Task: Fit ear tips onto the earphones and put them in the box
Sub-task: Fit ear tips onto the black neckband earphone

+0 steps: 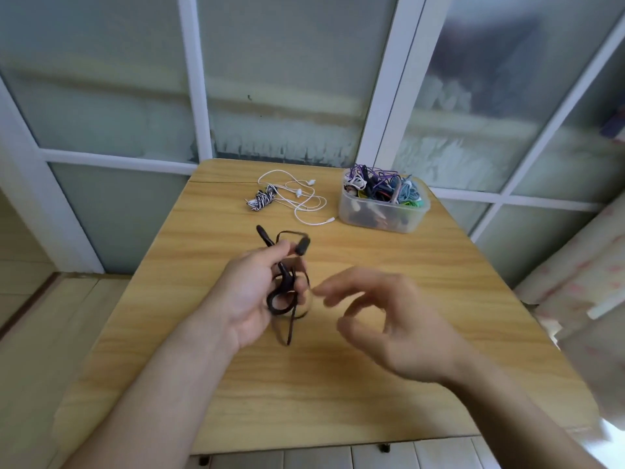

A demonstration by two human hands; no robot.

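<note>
My left hand (252,296) grips a black pair of earphones (282,289) above the middle of the wooden table (389,394); their cord loops out above and below my fingers. My right hand (389,319) hovers just to the right of them, blurred, fingers loosely curled and holding nothing I can make out. A clear plastic box (384,214) full of tangled coloured earphones stands at the far right. White earphones (301,194) lie loose at the far middle, beside a coiled black-and-white striped pair (262,198).
The table stands against white-framed frosted glass panels (280,79). A pale patterned cloth (581,292) hangs past the table's right edge. Tiled floor (30,316) lies to the left.
</note>
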